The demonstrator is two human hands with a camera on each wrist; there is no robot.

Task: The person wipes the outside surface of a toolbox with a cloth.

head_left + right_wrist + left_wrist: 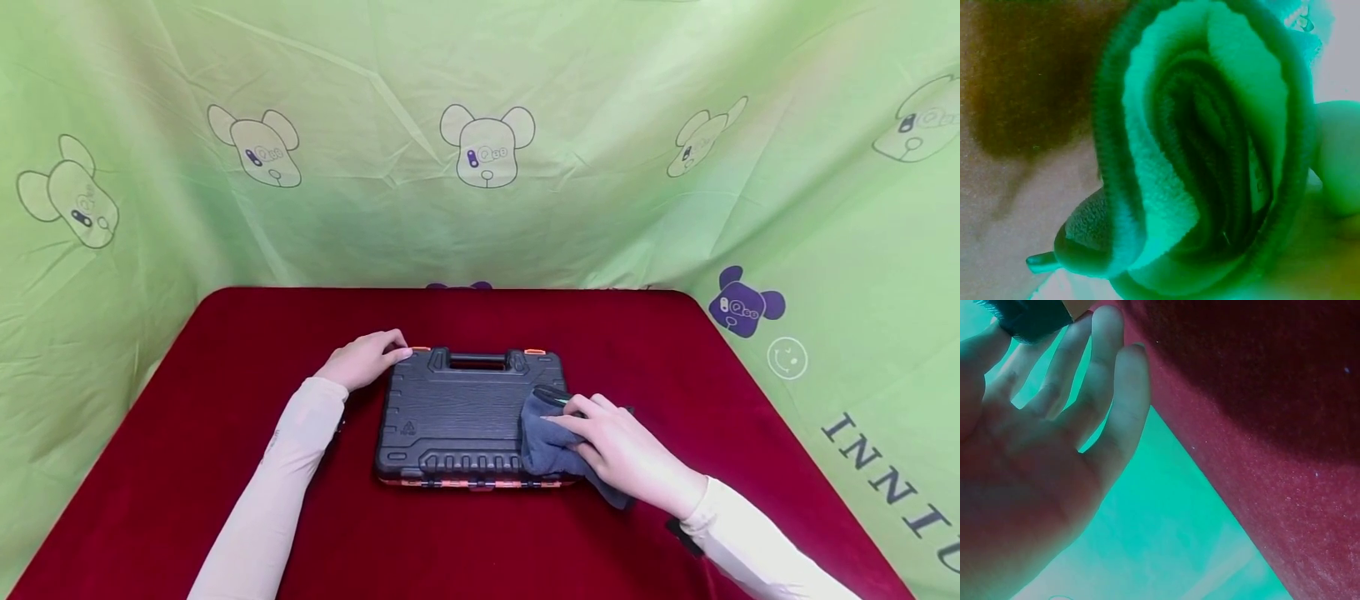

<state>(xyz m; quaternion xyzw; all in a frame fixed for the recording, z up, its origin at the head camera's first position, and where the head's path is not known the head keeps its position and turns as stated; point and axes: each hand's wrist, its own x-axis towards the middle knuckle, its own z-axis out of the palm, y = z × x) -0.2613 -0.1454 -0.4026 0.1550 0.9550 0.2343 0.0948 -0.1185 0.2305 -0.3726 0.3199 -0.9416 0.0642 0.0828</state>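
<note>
A black plastic tool case (457, 408) with orange latches lies flat on the red table, its carry handle on the far side. My left hand (367, 358) holds the case's far left corner. The left wrist view shows that corner (1032, 319) between thumb and fingertips of the left hand (1054, 444). In my right hand (618, 442) is a bunched dark grey cloth (543, 437), pressed onto the right side of the case and hanging over its near right edge. Up close, the right wrist view shows the folded cloth (1166, 169) with its dark hemmed edge and paler inside.
Red fabric covers the table (465, 542), which has rounded far corners. Behind it and along both sides hangs a green curtain (375, 225) printed with bear heads. A dark band (684, 537) sits at the right wrist.
</note>
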